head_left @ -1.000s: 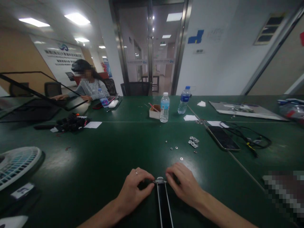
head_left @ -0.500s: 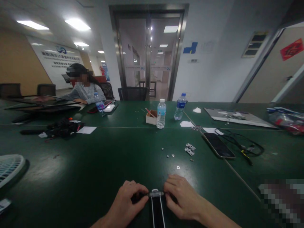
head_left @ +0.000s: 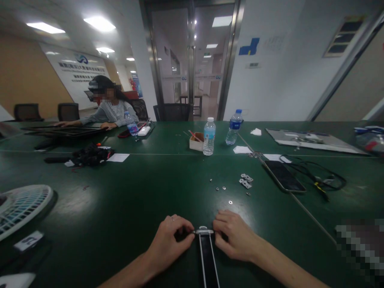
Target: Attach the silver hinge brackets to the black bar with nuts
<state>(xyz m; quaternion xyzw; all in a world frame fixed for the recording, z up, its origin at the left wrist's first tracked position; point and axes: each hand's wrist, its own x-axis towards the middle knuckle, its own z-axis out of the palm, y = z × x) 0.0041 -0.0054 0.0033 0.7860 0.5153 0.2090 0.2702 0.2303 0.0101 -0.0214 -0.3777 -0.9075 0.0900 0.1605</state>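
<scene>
White-edged dark strip (head_left: 209, 258) cut by bottom edge; fan (head_left: 28, 206) by left.

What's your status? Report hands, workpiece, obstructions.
Left hand pinching left end of metal crosspiece; right hand at right end, grip unclear. Crosspiece across far end of dark, pale-edged strip. Small metal parts beyond hands.

Wall sign (head_left: 69, 63): blue looped logo over several lines of Chinese characters and a thin Latin line, too blurred to spell out
Glass doors (head_left: 174, 78): small lettering and a blue logo on each pane's band, illegible
Corridor sign (head_left: 207, 53): green, too small to read
Pale-blue bottle label (head_left: 209, 133): brand unreadable
Dark-blue bottle label (head_left: 235, 125): white marks, unreadable
White card (head_left: 29, 241): bold dark marks, unclear whether letters
</scene>
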